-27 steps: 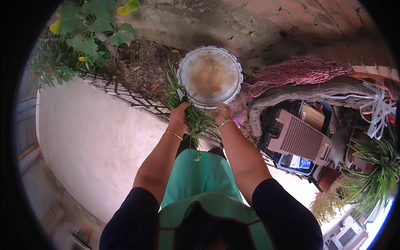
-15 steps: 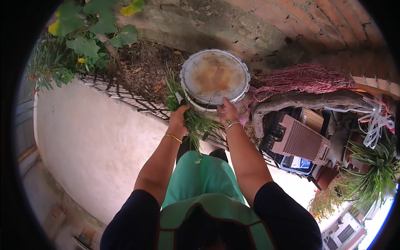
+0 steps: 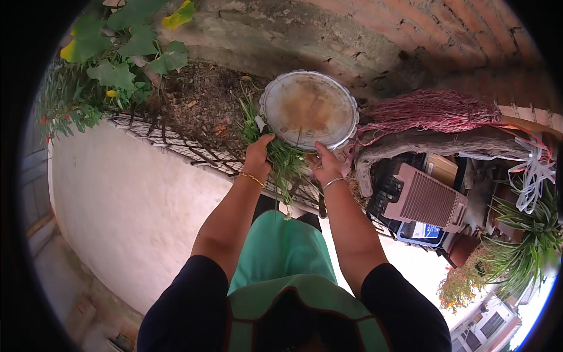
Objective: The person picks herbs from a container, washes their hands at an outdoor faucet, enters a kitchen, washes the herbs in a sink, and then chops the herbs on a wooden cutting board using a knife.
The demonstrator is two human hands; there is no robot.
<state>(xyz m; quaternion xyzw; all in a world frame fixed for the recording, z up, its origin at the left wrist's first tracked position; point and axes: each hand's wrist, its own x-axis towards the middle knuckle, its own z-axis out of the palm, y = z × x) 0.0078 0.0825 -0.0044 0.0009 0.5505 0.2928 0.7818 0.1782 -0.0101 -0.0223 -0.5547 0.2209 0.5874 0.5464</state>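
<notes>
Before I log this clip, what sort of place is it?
Likely an outdoor yard or garden corner: a brick wall, a bed of dark soil and a broad-leaved plant at the upper left.

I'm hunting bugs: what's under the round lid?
Only the brown-stained top of the lid shows, with the right hand at its edge. I can't see underneath; the lid covers it.

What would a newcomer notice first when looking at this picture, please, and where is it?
Probably the large round lid, pale with a brown stain, just above the middle, with the right hand at its near edge. Next, the bunch of green stems in the left hand, at the lid's lower left. Then the pink net to the right, heaped near the brick wall.
</notes>
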